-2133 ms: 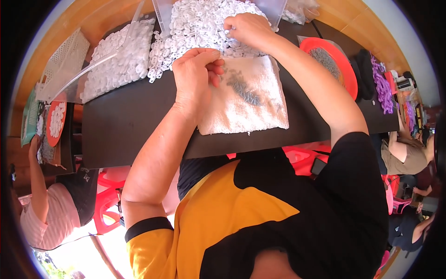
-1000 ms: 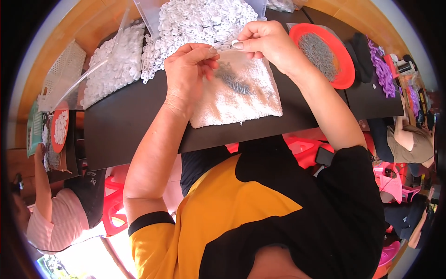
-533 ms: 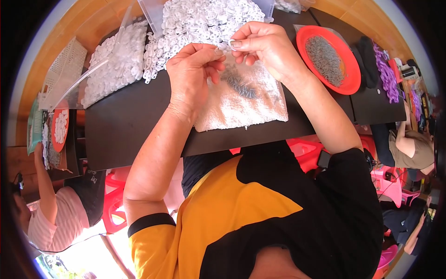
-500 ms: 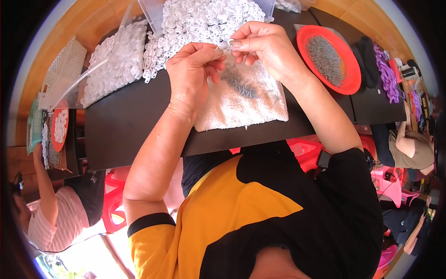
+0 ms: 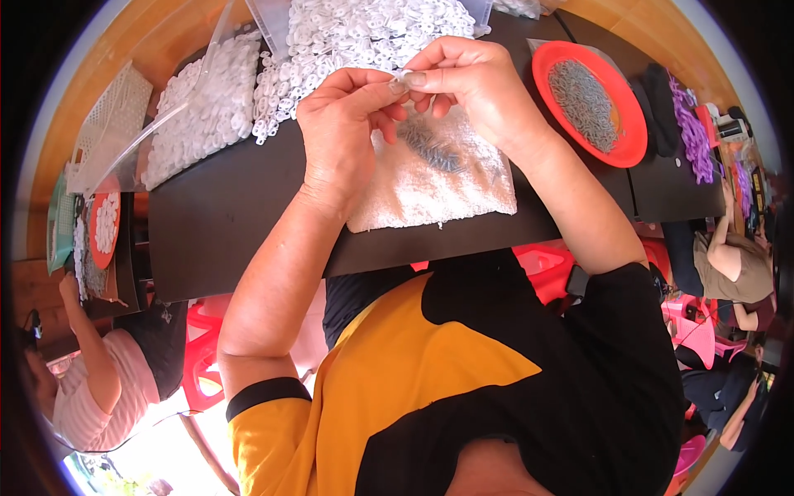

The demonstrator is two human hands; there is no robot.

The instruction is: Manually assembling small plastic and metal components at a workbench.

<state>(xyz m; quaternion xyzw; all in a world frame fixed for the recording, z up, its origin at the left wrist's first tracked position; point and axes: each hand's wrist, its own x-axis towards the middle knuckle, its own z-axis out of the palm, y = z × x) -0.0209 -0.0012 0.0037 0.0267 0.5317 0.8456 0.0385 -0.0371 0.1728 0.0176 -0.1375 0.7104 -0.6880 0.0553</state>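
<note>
My left hand [image 5: 347, 112] and my right hand [image 5: 471, 78] meet fingertip to fingertip above a pale towel [image 5: 430, 202]. Between them they pinch a small white plastic piece [image 5: 402, 73], mostly covered by the thumbs. Whether a metal part is also in the left fingers cannot be seen. Below the hands, a small heap of grey metal screws or pins [image 5: 432, 149] lies on the towel. Just beyond, many white plastic pieces with holes [image 5: 356, 41] spill from a clear bin.
At right stands a red plate [image 5: 635, 124] of grey metal pieces, beside purple strips [image 5: 695, 136]. A clear-walled container of white pieces [image 5: 207, 103] is at left. Co-workers sit on both sides, one in a pink top [image 5: 103, 384]. The dark table [image 5: 223, 223] ends before my body.
My fingertips have come closer together, the left ones moving slightly right and up. The white piece is now pinched at the meeting point. A co-worker's arm at left has shifted.
</note>
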